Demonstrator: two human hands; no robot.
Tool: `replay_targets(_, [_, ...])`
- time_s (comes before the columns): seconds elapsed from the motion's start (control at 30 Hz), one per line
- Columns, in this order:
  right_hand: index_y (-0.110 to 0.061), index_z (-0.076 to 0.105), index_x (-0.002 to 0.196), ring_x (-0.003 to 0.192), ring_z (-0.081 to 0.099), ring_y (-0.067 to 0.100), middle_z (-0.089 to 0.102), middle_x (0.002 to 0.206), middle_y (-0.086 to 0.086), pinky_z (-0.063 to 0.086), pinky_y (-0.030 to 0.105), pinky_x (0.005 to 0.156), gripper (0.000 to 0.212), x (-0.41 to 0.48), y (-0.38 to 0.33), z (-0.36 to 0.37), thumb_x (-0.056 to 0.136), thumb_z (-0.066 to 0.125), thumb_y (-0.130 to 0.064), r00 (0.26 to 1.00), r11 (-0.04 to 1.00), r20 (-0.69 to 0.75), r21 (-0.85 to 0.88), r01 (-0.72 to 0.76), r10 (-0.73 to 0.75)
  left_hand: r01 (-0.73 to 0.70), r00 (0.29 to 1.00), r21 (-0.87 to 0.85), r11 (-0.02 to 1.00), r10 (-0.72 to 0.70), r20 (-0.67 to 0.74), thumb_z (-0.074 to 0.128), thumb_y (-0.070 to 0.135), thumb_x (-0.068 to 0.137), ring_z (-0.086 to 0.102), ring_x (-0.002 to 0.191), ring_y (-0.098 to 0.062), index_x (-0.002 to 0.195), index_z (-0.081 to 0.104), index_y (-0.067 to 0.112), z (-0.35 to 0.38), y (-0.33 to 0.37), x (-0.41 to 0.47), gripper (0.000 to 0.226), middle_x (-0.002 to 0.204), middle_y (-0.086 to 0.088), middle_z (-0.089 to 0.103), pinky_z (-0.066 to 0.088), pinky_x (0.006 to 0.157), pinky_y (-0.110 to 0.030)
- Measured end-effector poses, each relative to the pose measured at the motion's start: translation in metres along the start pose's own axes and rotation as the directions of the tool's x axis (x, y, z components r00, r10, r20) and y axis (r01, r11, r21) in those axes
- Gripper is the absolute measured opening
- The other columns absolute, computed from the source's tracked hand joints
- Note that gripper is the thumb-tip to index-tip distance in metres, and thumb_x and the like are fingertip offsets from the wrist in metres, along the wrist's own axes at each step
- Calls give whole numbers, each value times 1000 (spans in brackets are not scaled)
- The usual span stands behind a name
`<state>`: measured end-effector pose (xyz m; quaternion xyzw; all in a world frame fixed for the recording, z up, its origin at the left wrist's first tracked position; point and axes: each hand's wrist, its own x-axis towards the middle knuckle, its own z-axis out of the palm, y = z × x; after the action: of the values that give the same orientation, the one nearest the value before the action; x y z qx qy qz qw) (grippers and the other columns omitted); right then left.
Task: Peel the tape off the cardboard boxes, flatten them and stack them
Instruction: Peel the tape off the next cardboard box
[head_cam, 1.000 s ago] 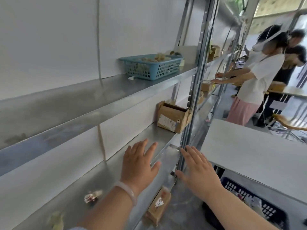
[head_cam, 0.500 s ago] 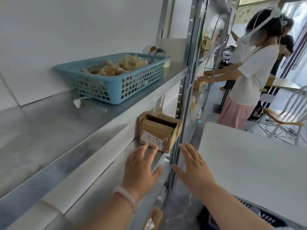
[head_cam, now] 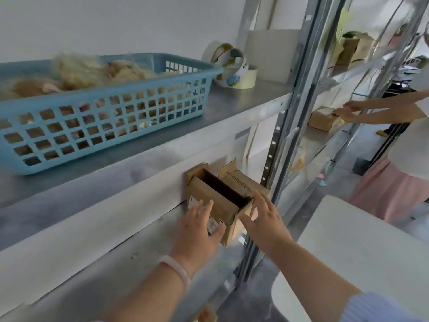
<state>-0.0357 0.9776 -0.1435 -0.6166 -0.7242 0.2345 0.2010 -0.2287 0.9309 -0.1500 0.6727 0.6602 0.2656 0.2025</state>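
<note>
An open brown cardboard box (head_cam: pixel 222 201) with a white label stands on the lower metal shelf (head_cam: pixel 144 275), flaps up and inside dark. My left hand (head_cam: pixel 199 228), with a pale bracelet on the wrist, lies flat against the box's labelled front face, fingers spread. My right hand (head_cam: pixel 262 219) reaches the box's right end, its fingertips at the side flap. Neither hand has closed around the box.
On the upper shelf stand a blue plastic basket (head_cam: pixel 116 89) of crumpled tape and some tape rolls (head_cam: pixel 234 70). A steel upright (head_cam: pixel 285 135) rises just right of the box. A white table (head_cam: pixel 359 247) is at right. Another person (head_cam: pixel 406 159) handles a box (head_cam: pixel 322 119) further along.
I have moved along the shelving towards the box. Both hands went forward from the bare shelf and now touch the box, the left on its front, the right at its end.
</note>
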Motion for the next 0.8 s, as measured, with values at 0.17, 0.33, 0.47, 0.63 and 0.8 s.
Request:
replay_targets(0.17, [-52, 28, 132, 107, 52, 1, 47, 134, -15, 44, 19, 87, 43, 14, 9, -1, 93, 49, -51, 996, 979, 40, 191, 67, -75, 240, 970, -211, 947, -242, 20, 50, 51, 93, 21, 144, -15, 153, 17, 26, 12, 7, 11, 73, 158, 3, 21, 22, 113, -29])
replay_targets(0.33, [-49, 48, 119, 105, 50, -8, 48, 115, -28, 39, 11, 85, 24, 16, 3, 10, 96, 46, -47, 964, 931, 120, 312, 189, -236, 377, 897, -523, 764, -442, 1, 55, 51, 91, 46, 130, -18, 151, 20, 27, 6, 9, 24, 74, 147, 2, 44, 40, 108, -45])
replay_targets(0.47, [-50, 60, 115, 109, 50, -8, 55, 116, -25, 41, 25, 99, 24, 25, -2, 21, 98, 44, -45, 960, 877, 195, 473, 86, -199, 380, 871, -601, 703, -491, -23, 70, 57, 76, 51, 91, 9, 145, 23, 38, 3, 4, 22, 85, 112, 25, 52, 48, 77, -22])
replay_targets(0.63, [-45, 66, 113, 100, 65, 5, 68, 104, -14, 49, 38, 101, 26, 37, 1, 34, 101, 45, -37, 923, 752, 372, 635, -177, -97, 420, 868, -494, 762, -496, -26, 74, 67, 57, 56, 97, 0, 144, 27, 39, -1, -8, 18, 102, 114, 23, 54, 53, 78, -25])
replay_targets(0.8, [-27, 33, 148, 104, 65, 16, 59, 126, -3, 52, 41, 96, 66, 47, -1, 53, 91, 61, -43, 868, 811, 495, 498, -307, 24, 416, 888, -487, 768, -459, 34, 70, 59, 62, 58, 79, 19, 92, 42, 73, -12, -8, 3, 43, 83, 49, 55, 47, 56, -8])
